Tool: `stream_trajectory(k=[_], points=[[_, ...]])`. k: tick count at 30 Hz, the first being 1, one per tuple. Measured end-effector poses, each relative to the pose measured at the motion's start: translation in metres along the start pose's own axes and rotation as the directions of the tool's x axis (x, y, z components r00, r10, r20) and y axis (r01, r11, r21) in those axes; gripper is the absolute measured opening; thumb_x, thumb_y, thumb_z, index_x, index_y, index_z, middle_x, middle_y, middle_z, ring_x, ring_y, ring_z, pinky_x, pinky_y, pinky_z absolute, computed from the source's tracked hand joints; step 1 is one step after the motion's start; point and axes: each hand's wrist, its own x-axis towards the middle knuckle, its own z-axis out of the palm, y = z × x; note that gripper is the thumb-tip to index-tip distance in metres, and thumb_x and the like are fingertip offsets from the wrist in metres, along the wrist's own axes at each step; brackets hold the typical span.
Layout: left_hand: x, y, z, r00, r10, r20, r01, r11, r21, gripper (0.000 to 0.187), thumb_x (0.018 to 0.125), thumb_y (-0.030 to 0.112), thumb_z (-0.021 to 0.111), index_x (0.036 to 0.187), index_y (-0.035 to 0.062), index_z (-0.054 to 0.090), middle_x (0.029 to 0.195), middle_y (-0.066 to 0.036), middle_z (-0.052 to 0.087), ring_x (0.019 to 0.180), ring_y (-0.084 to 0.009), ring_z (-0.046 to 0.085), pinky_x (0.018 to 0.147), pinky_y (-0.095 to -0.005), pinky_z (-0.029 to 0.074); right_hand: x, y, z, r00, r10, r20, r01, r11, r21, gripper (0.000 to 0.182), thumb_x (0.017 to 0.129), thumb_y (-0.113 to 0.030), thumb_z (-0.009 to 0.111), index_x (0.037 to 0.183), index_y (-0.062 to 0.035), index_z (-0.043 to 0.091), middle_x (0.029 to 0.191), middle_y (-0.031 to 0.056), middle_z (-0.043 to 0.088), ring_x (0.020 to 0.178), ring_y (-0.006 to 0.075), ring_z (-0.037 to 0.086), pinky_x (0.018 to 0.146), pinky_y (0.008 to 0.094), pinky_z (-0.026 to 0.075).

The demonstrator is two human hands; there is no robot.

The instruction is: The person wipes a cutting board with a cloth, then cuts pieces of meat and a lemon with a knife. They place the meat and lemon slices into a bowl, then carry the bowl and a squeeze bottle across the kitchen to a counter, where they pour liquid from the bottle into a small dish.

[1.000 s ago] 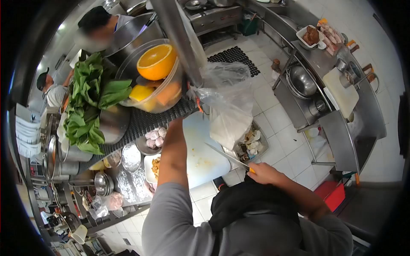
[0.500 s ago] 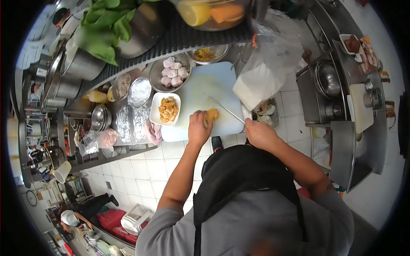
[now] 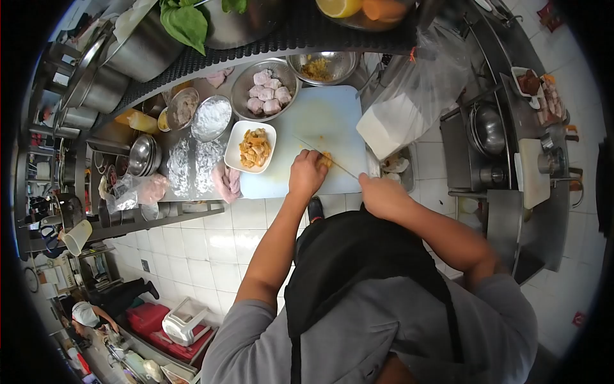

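My right hand (image 3: 385,197) is closed round the handle of a long knife (image 3: 342,168). Its thin blade reaches left over the pale blue cutting board (image 3: 329,115), right beside the fingers of my left hand (image 3: 308,173). Those fingers are curled and press on a small heap of orange-yellow food (image 3: 327,159), partly hidden under them; I cannot make out its exact kind. On the board's left edge stands a white square dish (image 3: 233,155) with similar orange-yellow pieces (image 3: 254,150) in it.
Behind the board are a steel bowl (image 3: 237,96) of pale pink floured pieces and another bowl (image 3: 349,69) with yellow bits. A floury tray (image 3: 208,168) lies left. A plastic bag (image 3: 409,96) hangs at the right; an overhead shelf (image 3: 268,54) holds pots.
The blade has come down across the orange-yellow food, close to my left fingers. My left hand still presses on the food. The whole view has shifted slightly.
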Motion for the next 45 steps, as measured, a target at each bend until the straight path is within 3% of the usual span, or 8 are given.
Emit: stream_trajectory(k=[11, 14, 20, 23, 32, 35, 41, 45], points=[[-0.006, -0.006, 0.008, 0.999, -0.021, -0.048, 0.018, 0.998, -0.056, 0.026, 0.080, 0.016, 0.069, 0.102, 0.0027, 0.070, 0.104, -0.016, 0.066, 0.095, -0.0363, 0.066, 0.085, -0.0440, 0.054, 0.011, 0.017, 0.020, 0.999, 0.010, 0.037, -0.012, 0.999, 0.051, 0.023, 0.091, -0.007, 0.046, 0.111, 0.0016, 0.051, 0.089, 0.0266, 0.069, 0.088, 0.0459, 0.068, 0.077, 0.0561, 0.053], [-0.009, -0.005, 0.011, 0.995, -0.036, -0.090, 0.030, 0.997, -0.072, 0.025, 0.080, 0.015, 0.069, 0.102, 0.0026, 0.070, 0.103, -0.016, 0.066, 0.093, -0.0352, 0.066, 0.084, -0.0441, 0.054, 0.057, 0.029, 0.073, 0.991, -0.047, -0.122, 0.063, 0.990, 0.126, 0.021, 0.090, -0.006, 0.047, 0.109, 0.0019, 0.051, 0.085, 0.0247, 0.069, 0.083, 0.0454, 0.069, 0.074, 0.0558, 0.054], [-0.017, -0.016, 0.014, 0.994, -0.060, -0.097, 0.042, 0.982, -0.184, 0.025, 0.081, 0.014, 0.068, 0.102, 0.0011, 0.067, 0.099, -0.016, 0.065, 0.083, -0.0310, 0.067, 0.078, -0.0422, 0.055, 0.060, 0.011, 0.043, 0.971, -0.082, -0.225, 0.080, 0.997, -0.016, 0.016, 0.093, -0.012, 0.050, 0.103, 0.0008, 0.050, 0.081, 0.0223, 0.069, 0.075, 0.0429, 0.068, 0.068, 0.0538, 0.054], [-0.015, -0.011, 0.010, 0.992, -0.102, -0.075, 0.088, 0.981, -0.172, 0.026, 0.080, 0.014, 0.068, 0.102, 0.0000, 0.065, 0.099, -0.017, 0.064, 0.081, -0.0305, 0.067, 0.077, -0.0420, 0.055, 0.033, -0.009, 0.014, 0.981, -0.108, -0.160, 0.094, 0.991, -0.094, 0.017, 0.088, -0.005, 0.052, 0.104, 0.0014, 0.052, 0.084, 0.0222, 0.070, 0.078, 0.0403, 0.071, 0.066, 0.0486, 0.057], [-0.012, -0.010, 0.009, 0.997, -0.059, -0.056, 0.053, 0.994, -0.099, 0.026, 0.079, 0.015, 0.070, 0.100, 0.0001, 0.065, 0.098, -0.018, 0.065, 0.084, -0.0352, 0.066, 0.078, -0.0432, 0.055, -0.011, -0.016, -0.005, 1.000, 0.001, 0.012, -0.001, 0.999, -0.035, 0.019, 0.091, -0.009, 0.049, 0.106, 0.0018, 0.054, 0.090, 0.0248, 0.071, 0.088, 0.0438, 0.070, 0.075, 0.0540, 0.055], [-0.012, -0.013, 0.012, 0.996, -0.070, -0.047, 0.065, 0.991, -0.115, 0.026, 0.079, 0.015, 0.070, 0.099, 0.0002, 0.067, 0.099, -0.018, 0.066, 0.086, -0.0360, 0.067, 0.080, -0.0434, 0.055, 0.022, -0.008, 0.030, 0.996, -0.007, -0.094, 0.012, 0.999, 0.049, 0.022, 0.092, -0.011, 0.047, 0.110, 0.0011, 0.054, 0.091, 0.0249, 0.071, 0.088, 0.0442, 0.070, 0.075, 0.0546, 0.055], [-0.011, -0.015, 0.013, 0.995, -0.078, -0.054, 0.072, 0.991, -0.109, 0.026, 0.079, 0.016, 0.071, 0.099, 0.0004, 0.067, 0.100, -0.018, 0.066, 0.086, -0.0363, 0.067, 0.080, -0.0437, 0.055, -0.004, -0.006, -0.001, 0.996, 0.031, 0.084, -0.029, 0.999, -0.020, 0.024, 0.093, -0.012, 0.046, 0.113, -0.0002, 0.053, 0.093, 0.0267, 0.070, 0.088, 0.0443, 0.070, 0.076, 0.0562, 0.054], [-0.015, -0.017, 0.014, 0.998, -0.041, -0.042, 0.036, 0.992, -0.121, 0.025, 0.080, 0.015, 0.071, 0.100, 0.0003, 0.066, 0.101, -0.017, 0.066, 0.087, -0.0361, 0.066, 0.080, -0.0432, 0.055, 0.055, 0.001, 0.059, 0.995, -0.022, -0.094, 0.034, 0.992, 0.123, 0.022, 0.092, -0.012, 0.050, 0.109, 0.0012, 0.053, 0.091, 0.0275, 0.070, 0.085, 0.0447, 0.069, 0.076, 0.0557, 0.054]])
